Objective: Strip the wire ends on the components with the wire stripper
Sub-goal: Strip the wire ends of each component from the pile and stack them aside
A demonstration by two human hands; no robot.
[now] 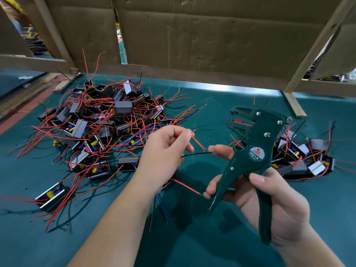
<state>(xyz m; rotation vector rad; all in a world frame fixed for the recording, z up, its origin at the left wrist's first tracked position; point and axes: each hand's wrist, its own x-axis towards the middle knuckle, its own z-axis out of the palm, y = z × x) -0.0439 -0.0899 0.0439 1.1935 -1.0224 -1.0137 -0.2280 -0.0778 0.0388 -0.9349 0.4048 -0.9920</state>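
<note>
We work over a teal surface [221, 105] backed by cardboard panels [202, 35] in a wooden frame. A big heap of components [104, 124] with red and black leads lies at our left, a smaller pile [302, 157] at our right. Our right hand [269, 205] is clenched around the handles of the green wire stripper [248, 157], held upright above the surface with its head apart and empty. Our left hand [165, 149] pinches a red wire [198, 141] between its fingers [187, 135]; a black wire [194, 154] juts out below, toward the stripper.
</note>
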